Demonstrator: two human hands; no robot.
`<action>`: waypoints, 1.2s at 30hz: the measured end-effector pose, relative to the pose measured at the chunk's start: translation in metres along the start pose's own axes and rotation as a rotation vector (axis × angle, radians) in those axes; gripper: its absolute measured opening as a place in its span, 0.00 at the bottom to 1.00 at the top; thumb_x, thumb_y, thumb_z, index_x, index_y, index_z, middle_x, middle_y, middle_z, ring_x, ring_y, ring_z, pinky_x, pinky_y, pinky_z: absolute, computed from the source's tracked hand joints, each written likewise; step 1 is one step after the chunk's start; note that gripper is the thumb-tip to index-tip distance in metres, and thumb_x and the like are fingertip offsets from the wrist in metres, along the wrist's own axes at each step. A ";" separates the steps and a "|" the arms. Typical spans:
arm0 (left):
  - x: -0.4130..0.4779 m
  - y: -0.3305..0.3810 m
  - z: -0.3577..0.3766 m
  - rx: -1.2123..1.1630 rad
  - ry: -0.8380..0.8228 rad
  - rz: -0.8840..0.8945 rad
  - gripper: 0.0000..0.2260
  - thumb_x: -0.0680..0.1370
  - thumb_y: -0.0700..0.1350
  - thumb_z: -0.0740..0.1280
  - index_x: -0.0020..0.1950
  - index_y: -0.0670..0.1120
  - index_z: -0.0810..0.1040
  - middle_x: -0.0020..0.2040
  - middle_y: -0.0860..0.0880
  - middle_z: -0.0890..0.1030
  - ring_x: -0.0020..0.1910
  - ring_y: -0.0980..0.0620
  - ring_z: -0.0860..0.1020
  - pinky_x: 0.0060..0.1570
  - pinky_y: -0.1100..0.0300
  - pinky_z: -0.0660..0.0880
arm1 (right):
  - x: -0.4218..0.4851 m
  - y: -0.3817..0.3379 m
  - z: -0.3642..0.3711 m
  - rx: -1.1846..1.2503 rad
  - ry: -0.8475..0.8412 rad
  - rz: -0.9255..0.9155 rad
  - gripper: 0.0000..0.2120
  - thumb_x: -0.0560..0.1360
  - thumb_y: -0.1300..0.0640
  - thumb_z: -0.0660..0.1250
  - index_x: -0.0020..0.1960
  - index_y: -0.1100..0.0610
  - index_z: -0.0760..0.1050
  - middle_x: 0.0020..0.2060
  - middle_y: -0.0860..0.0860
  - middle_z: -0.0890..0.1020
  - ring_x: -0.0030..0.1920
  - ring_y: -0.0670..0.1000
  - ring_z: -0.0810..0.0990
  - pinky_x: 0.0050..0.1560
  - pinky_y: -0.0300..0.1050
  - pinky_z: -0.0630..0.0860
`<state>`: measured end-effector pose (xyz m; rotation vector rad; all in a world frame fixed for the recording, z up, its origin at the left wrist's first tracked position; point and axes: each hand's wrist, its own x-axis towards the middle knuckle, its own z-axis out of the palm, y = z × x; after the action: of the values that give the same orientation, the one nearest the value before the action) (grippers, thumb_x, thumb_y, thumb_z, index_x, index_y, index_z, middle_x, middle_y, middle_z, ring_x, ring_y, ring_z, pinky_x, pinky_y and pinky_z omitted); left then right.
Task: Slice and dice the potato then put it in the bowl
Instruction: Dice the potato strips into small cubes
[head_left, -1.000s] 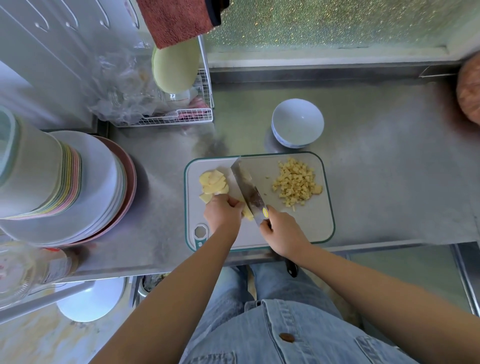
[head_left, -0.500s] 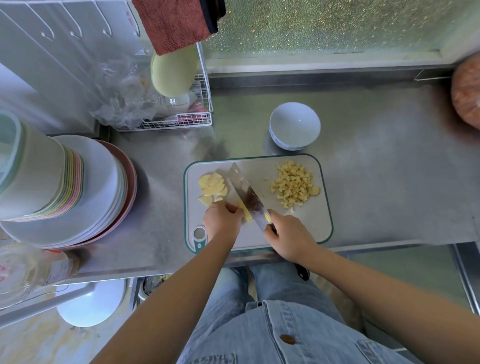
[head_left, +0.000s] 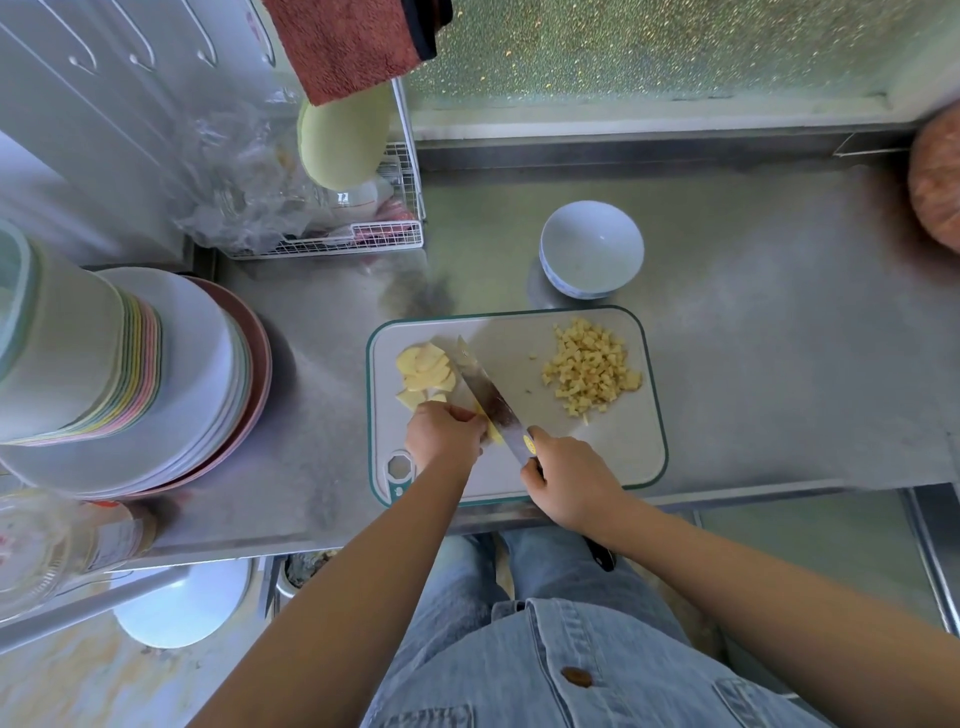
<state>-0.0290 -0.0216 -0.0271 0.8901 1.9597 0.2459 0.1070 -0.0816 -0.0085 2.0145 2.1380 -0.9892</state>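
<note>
Two heaps of potato lie on the cutting board (head_left: 623, 457). Head view, the only one.

Right part of the board: diced potato (head_left: 589, 366), small pale-yellow cubes with rough edges, loosely mounded, a few strays beside the pile. Left part: potato slices (head_left: 426, 371), thin, rounded, overlapping in a fan, moist-looking. Between the heaps, toward the near edge: one potato piece (head_left: 493, 431) under the left hand (head_left: 444, 434). Only a sliver of yellow shows past the knuckles.

Left hand: fingers curled down over that piece, pinning it to the board. Right hand (head_left: 571, 480): wrapped round the handle of the knife (head_left: 488, 395); the dark butt of the handle sticks out behind the wrist. Blade is broad, dull-grey steel, slanted across the board, its edge against the held piece and just beside the left knuckles.

Bowl (head_left: 592, 249): white, glazed, round, on the counter (head_left: 779, 338) just beyond the far edge of the board. Nothing visible in it.

Progress, my judgement: roughly half. Slicing looks mostly done and one batch is diced. The fan of slices and the held piece are not yet diced, and nothing has gone into the bowl.

Materials: the board is pale plastic with a green rim, rounded corners and a hanging hole at the near left corner. Counter is brushed steel, scuffed. At left, a stack of plates (head_left: 171, 374), smooth, with pastel rims. Behind it, a wire rack (head_left: 384, 234) with crumpled clear plastic.
</note>
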 end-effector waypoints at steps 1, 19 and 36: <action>0.001 0.001 0.000 0.007 -0.004 -0.004 0.05 0.72 0.42 0.71 0.35 0.45 0.83 0.31 0.48 0.83 0.36 0.52 0.83 0.39 0.60 0.79 | 0.000 0.000 0.001 0.011 -0.002 0.001 0.06 0.76 0.60 0.57 0.43 0.56 0.60 0.26 0.48 0.64 0.28 0.53 0.64 0.26 0.43 0.55; -0.001 0.009 0.002 -0.022 -0.037 -0.024 0.06 0.71 0.41 0.72 0.33 0.46 0.81 0.31 0.48 0.83 0.36 0.51 0.83 0.42 0.57 0.81 | -0.006 0.009 0.004 0.040 0.039 -0.001 0.06 0.76 0.60 0.58 0.42 0.57 0.62 0.24 0.47 0.63 0.24 0.48 0.61 0.25 0.40 0.53; 0.004 0.010 0.007 0.023 -0.045 0.018 0.08 0.70 0.40 0.71 0.30 0.46 0.80 0.31 0.46 0.84 0.36 0.48 0.83 0.43 0.53 0.82 | 0.005 0.014 0.002 0.012 0.026 0.020 0.06 0.76 0.59 0.57 0.42 0.56 0.61 0.26 0.48 0.64 0.31 0.56 0.66 0.31 0.46 0.59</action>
<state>-0.0193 -0.0133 -0.0286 0.9207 1.9176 0.2125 0.1179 -0.0789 -0.0181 2.0612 2.1258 -0.9808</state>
